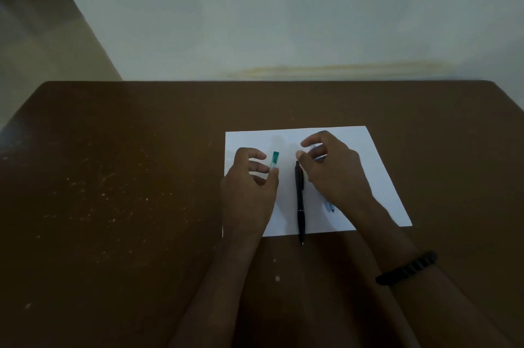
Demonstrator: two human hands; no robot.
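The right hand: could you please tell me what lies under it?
A blue pen lies on the white paper beneath the right hand; only its two ends show. Its middle is covered.

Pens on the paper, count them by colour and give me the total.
green pen: 1
black pen: 1
blue pen: 1
Total: 3

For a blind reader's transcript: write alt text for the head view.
Over a white sheet on a brown table, the left hand pinches a green-capped pen and the right hand covers a blue pen; a black pen lies between them.
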